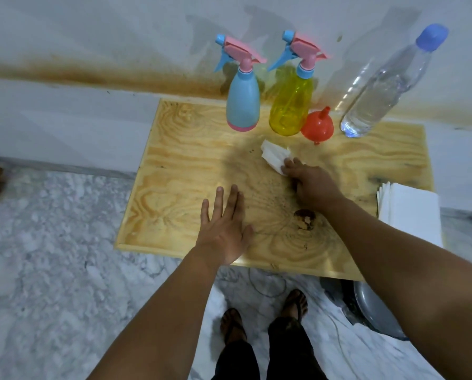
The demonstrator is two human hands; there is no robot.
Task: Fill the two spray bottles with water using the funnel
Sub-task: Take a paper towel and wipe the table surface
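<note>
A blue spray bottle (242, 102) and a yellow spray bottle (291, 105) stand side by side at the back of the wooden table (191, 171), both with pink and blue trigger heads screwed on. An orange funnel (317, 127) lies upside down right of the yellow bottle. A clear water bottle (380, 91) with a blue cap stands further right. My right hand (309, 185) holds a crumpled white tissue (274, 157) against the table in front of the funnel. My left hand (224, 226) lies flat on the wood, fingers straight.
A stack of white tissues (410, 212) sits at the table's right edge. A dark knot (304, 219) marks the wood near my right wrist. Behind the table is a stained wall. A grey basin (374, 305) and a cable lie on the marble floor near my feet.
</note>
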